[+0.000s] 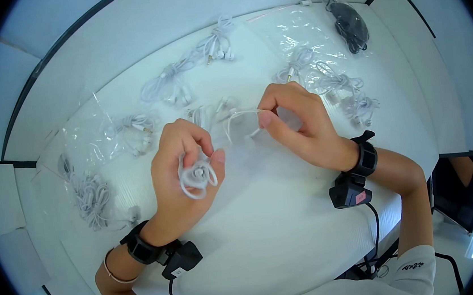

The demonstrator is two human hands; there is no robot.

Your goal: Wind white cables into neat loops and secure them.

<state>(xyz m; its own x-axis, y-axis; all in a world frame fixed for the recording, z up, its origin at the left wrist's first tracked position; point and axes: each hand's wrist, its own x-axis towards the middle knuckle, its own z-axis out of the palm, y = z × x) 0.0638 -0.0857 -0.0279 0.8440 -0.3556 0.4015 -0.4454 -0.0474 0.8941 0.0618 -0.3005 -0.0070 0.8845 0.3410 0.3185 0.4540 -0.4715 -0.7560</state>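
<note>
My left hand [185, 172] is closed round a bunched pair of white wired earphones [196, 177], with loops and an earbud showing between thumb and fingers. Higher on the right, my right hand [296, 122] pinches a stretch of white earphone cable [242, 113] between thumb and forefinger. That cable curves across the gap between the hands. Just behind it lie more white earphones [202, 115], partly covered by my hands. Beyond my right hand, a tied earphone bundle [299, 59] rests on the white table [265, 213].
Coiled white earphones [170, 83] lie at the back, with others [347, 83] at the right. Clear plastic bags [293, 25] are spread at back and left. A tangled bundle [92, 195] sits at the left. A dark bagged item [350, 23] lies back right. Low walls border the table.
</note>
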